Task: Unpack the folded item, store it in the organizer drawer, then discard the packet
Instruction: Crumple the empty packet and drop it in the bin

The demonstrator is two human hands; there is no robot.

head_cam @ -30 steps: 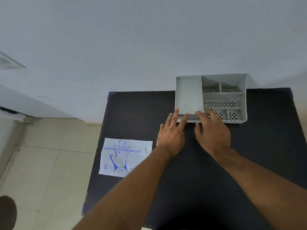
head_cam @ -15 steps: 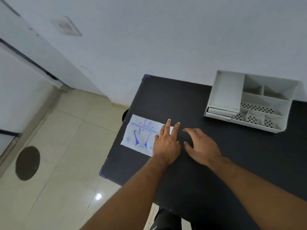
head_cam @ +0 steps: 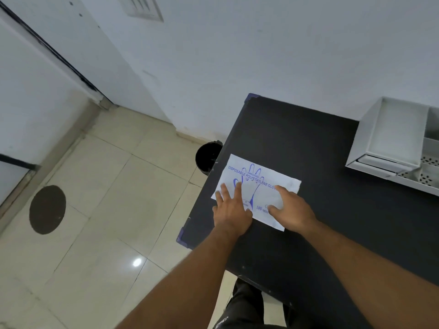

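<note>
A flat white packet [head_cam: 259, 184] printed with a blue glove outline and "DISPOSABLE POLYETHYLENE GLOVES" lies near the left edge of the black table [head_cam: 308, 143]. My left hand [head_cam: 231, 210] rests flat on the packet's near left part, fingers spread. My right hand [head_cam: 291, 208] lies on its near right part, fingers curled down onto the paper. Neither hand has lifted it. The grey organizer [head_cam: 389, 143] stands at the far right, its narrow drawer nearly flush with the front. The drawer's contents are hidden.
A black waste bin [head_cam: 206, 157] stands on the tiled floor just left of the table's left edge, beyond the packet. A round dark floor cover [head_cam: 47, 208] lies further left. White walls close off the back.
Both hands have come away from the organizer's drawer front and moved left across the table onto the packet. The view has swung left, bringing the bin and floor into sight.
</note>
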